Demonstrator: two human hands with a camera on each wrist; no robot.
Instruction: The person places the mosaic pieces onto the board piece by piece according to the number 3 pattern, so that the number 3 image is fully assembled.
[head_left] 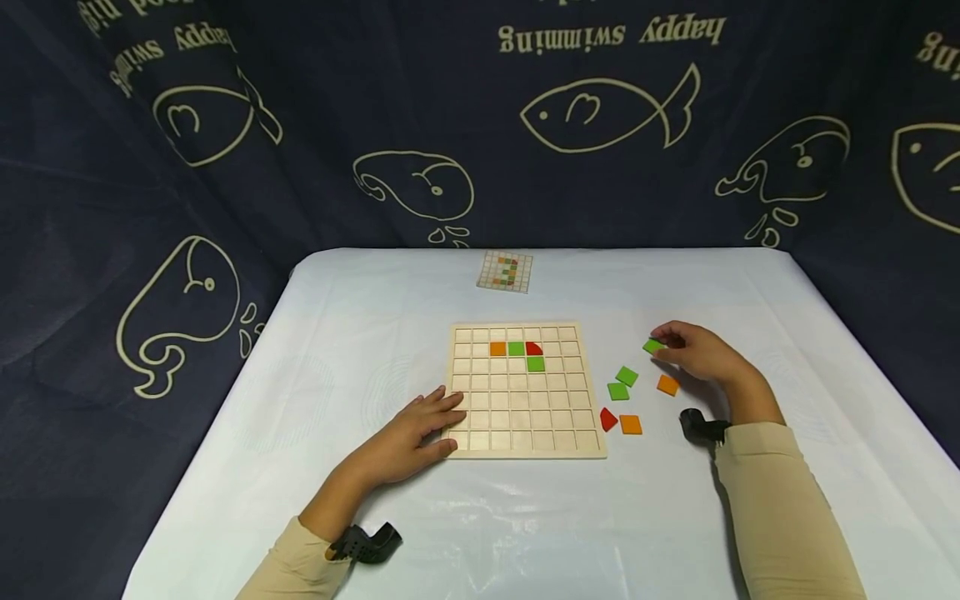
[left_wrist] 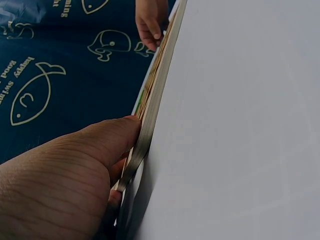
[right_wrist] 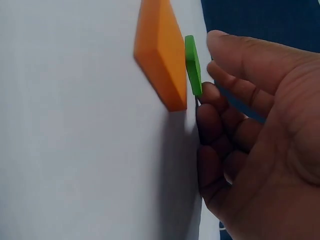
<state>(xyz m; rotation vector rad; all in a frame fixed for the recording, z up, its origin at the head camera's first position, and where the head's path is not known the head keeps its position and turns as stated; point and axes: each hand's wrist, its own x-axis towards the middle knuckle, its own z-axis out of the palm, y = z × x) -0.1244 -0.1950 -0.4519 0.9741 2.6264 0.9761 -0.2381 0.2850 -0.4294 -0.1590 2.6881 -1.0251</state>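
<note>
My left hand (head_left: 405,437) rests on the left edge of a wooden grid board (head_left: 502,421), fingertips over its rim. In the left wrist view the thumb (left_wrist: 117,132) lies along the board's side. On the grid sit an orange square tile (head_left: 498,349), a green one (head_left: 516,348), a red rounded-corner tile (head_left: 533,348) and another green square (head_left: 536,364) below the red. At the right, my right hand (head_left: 697,350) has its fingertips around a green square tile (head_left: 650,345). In the right wrist view this green tile (right_wrist: 192,62) touches a fingertip, with a gap to the thumb.
Right of the board lie two green tiles (head_left: 627,377), two orange tiles (head_left: 631,425) and a red tile (head_left: 608,419). A small pattern card (head_left: 505,272) lies behind the board on the white table (head_left: 360,317). Dark curtains with fish drawings surround the table.
</note>
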